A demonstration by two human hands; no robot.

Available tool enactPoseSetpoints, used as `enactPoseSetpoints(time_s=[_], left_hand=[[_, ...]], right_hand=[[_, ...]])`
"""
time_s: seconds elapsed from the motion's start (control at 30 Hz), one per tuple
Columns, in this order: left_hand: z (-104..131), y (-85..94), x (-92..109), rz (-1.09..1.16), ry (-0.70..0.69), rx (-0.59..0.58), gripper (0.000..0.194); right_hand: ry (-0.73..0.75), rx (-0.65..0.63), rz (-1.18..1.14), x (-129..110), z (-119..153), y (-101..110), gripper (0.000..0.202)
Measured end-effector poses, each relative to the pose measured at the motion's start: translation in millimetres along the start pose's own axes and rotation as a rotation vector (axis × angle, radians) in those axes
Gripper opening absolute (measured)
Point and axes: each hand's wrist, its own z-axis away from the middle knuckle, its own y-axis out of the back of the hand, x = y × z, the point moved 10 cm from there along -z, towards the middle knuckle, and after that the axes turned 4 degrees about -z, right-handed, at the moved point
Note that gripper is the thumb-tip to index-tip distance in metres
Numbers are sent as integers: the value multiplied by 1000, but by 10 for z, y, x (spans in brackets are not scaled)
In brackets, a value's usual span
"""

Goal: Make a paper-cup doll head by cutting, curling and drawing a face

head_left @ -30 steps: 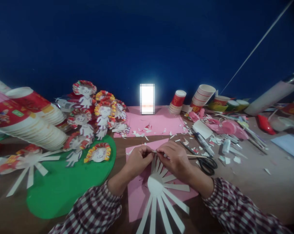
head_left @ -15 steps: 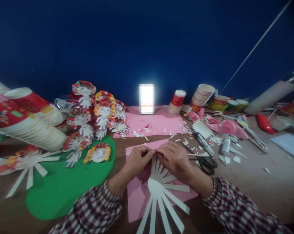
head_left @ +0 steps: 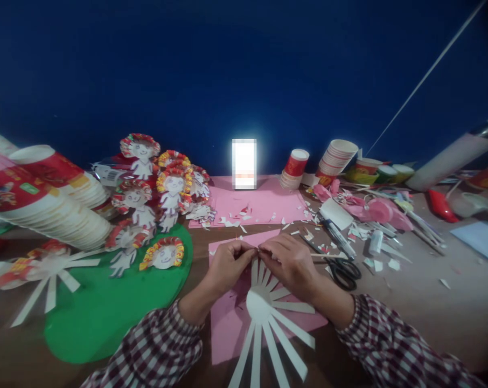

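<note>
In front of me a paper cup cut into long strips (head_left: 260,306) is spread out with its white round base in the middle. My left hand (head_left: 231,268) pinches the far end of one strip between thumb and finger. Opposite it, my right hand (head_left: 287,264) closes on the same strip end, fingertips almost touching the left ones. The exact tip of the strip is hidden by the fingers. A thin wooden stick (head_left: 327,256) pokes out to the right of my right hand. Under the cut cup lies a pink sheet (head_left: 223,334).
To the left, a green sheet (head_left: 106,318) carries paper figures with coiled red and yellow hair (head_left: 163,254). Stacked paper cups (head_left: 62,215) lean behind it. Black-handled scissors (head_left: 343,274), a marker (head_left: 336,237) and paper scraps (head_left: 377,264) are at the right. More cups (head_left: 296,164) stand behind.
The cut cup has shifted very slightly, and my right hand's fingers have changed their bend a little at the strip end. Both hands stay in nearly the same place.
</note>
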Motion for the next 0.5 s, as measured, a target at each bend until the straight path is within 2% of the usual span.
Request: enactPoseSetpoints(time_s=[0.5], left_hand=[[18,-10,36,2,-14,-7,19]], right_hand=[[-30,0,-7,8,-8,-1,9]])
